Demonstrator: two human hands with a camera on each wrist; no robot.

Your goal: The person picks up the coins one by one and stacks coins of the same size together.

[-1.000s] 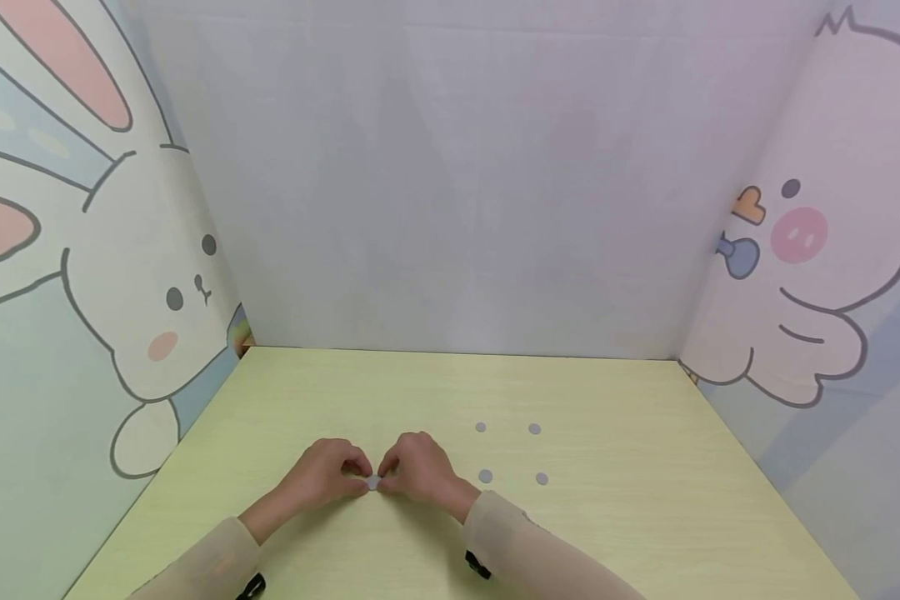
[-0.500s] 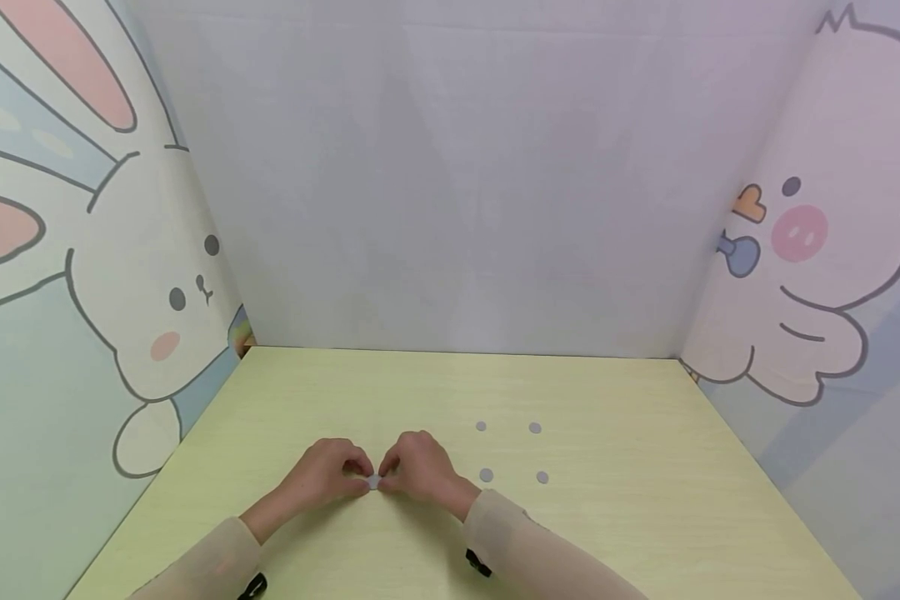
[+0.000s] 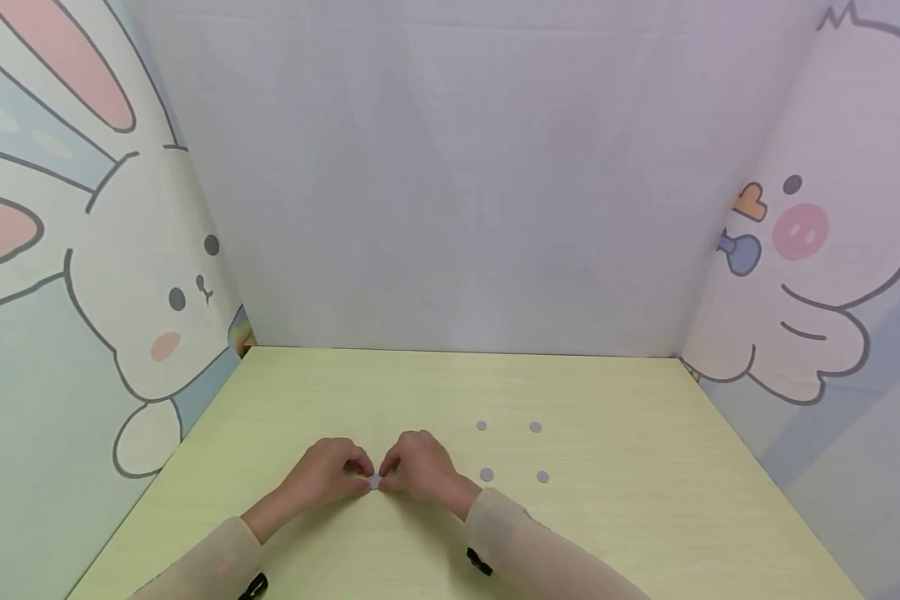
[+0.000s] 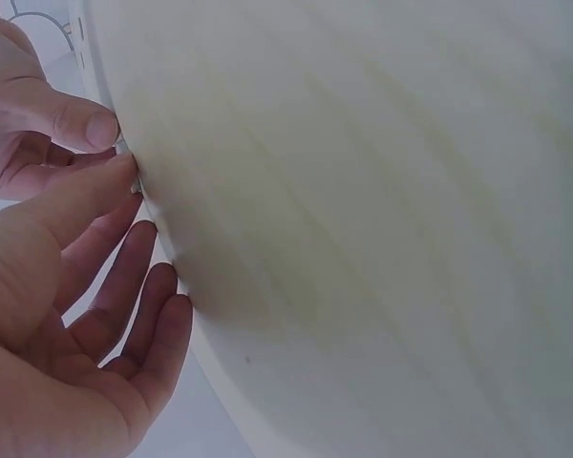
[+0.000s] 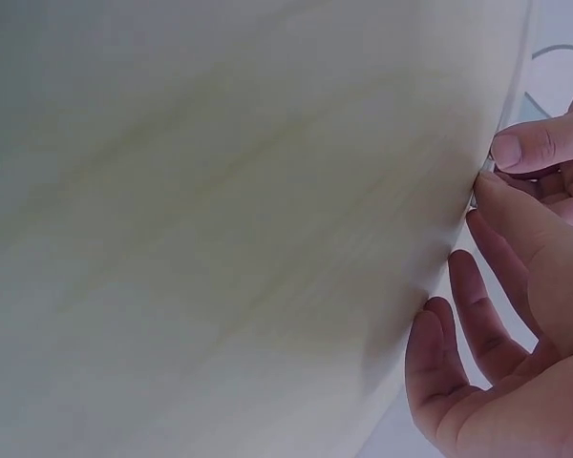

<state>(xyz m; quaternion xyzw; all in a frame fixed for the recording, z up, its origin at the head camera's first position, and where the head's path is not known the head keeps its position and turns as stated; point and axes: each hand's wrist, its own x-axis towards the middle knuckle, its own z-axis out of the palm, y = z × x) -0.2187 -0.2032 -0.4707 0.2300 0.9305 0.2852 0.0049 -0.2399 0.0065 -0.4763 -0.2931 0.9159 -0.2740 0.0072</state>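
Observation:
A small flat grey disc (image 3: 374, 482) is at the table's middle left, between my two hands. My left hand (image 3: 324, 475) pinches its left edge with thumb and forefinger. From the other side, my right hand (image 3: 420, 468) pinches its right edge in the same way. In the left wrist view, the left thumb (image 4: 95, 196) points at the disc, and only a sliver of it shows between the fingertips. The right wrist view has the right thumb (image 5: 516, 210) at the disc's edge, with the other right fingers loosely bent, tips at the table surface.
Several similar grey discs (image 3: 487, 475) lie apart to the right of my hands, roughly in a square. The pale wooden table (image 3: 645, 517) ends at a plain grey backdrop (image 3: 450, 208). Cloths printed with a rabbit (image 3: 135, 275) and a chick (image 3: 832, 150) flank it.

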